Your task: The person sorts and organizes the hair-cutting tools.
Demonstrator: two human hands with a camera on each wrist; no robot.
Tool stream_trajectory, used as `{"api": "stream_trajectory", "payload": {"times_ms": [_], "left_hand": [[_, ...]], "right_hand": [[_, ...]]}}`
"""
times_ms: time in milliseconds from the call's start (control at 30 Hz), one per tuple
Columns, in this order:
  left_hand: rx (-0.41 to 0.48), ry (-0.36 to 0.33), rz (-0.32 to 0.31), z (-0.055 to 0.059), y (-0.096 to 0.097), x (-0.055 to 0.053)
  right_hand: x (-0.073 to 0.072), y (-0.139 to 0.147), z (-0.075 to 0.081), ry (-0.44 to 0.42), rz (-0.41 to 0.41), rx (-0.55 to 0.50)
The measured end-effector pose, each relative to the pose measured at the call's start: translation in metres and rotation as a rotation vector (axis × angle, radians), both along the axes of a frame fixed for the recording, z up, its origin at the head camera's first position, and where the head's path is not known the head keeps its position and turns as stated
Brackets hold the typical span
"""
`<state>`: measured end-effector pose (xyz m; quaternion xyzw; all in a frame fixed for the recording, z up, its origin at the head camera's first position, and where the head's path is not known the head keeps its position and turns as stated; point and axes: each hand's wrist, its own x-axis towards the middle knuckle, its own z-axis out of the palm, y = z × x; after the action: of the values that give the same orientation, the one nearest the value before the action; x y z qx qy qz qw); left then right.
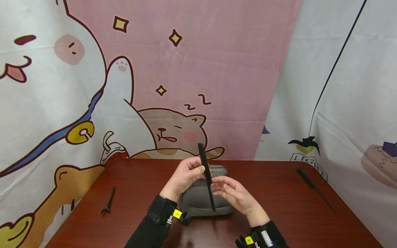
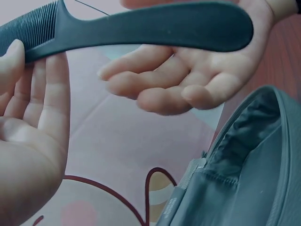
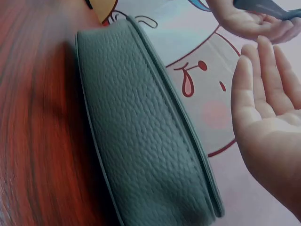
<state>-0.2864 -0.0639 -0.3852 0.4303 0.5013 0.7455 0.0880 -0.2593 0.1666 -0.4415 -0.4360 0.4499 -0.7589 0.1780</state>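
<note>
Red-brown table point(image 1: 279, 193) – cartoon cat backdrop point(image 1: 139, 86) behind. Left hand point(image 1: 183, 176) pinches black comb point(image 1: 206, 175) over grey pouch point(image 1: 198, 201); right hand point(image 1: 237, 194) relaxed, fingers straight.

looks like a small staged corner set up for recording rather than a lived-in room. closed in on the far side and on the left by a hung cartoon cloth point(image 1: 130, 86) printed with sleeping cats, stars and a bell collar on pink, and on the right by a white printed cloth point(image 1: 347, 103) with a black line and the word "light". creases in both cloths, hanging down to the edge of a reddish-brown wood-grain tabletop point(image 1: 273, 193). only grooming bits laid out there: a grey zip pouch point(image 1: 198, 199) at the near middle, a black hair clip point(image 1: 108, 200) at the left, a black tail comb point(image 1: 314, 187) at the right.
</note>
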Motion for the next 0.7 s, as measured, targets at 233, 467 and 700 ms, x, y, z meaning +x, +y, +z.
{"api": "stream_trajectory", "payload": {"times_ms": [233, 467, 700], "left_hand": [[-0.091, 0.017, 0.164, 0.005, -0.002, 0.005], [-0.169, 0.077, 0.294, 0.011, -0.001, 0.010], [-0.268, 0.145, 0.388, 0.012, 0.001, 0.012]], "right_hand": [[0.002, 0.010, 0.005, 0.075, -0.253, 0.100], [0.002, 0.019, 0.005, 0.136, -0.522, 0.298], [0.003, 0.022, 0.003, 0.206, -0.717, 0.467]]}}
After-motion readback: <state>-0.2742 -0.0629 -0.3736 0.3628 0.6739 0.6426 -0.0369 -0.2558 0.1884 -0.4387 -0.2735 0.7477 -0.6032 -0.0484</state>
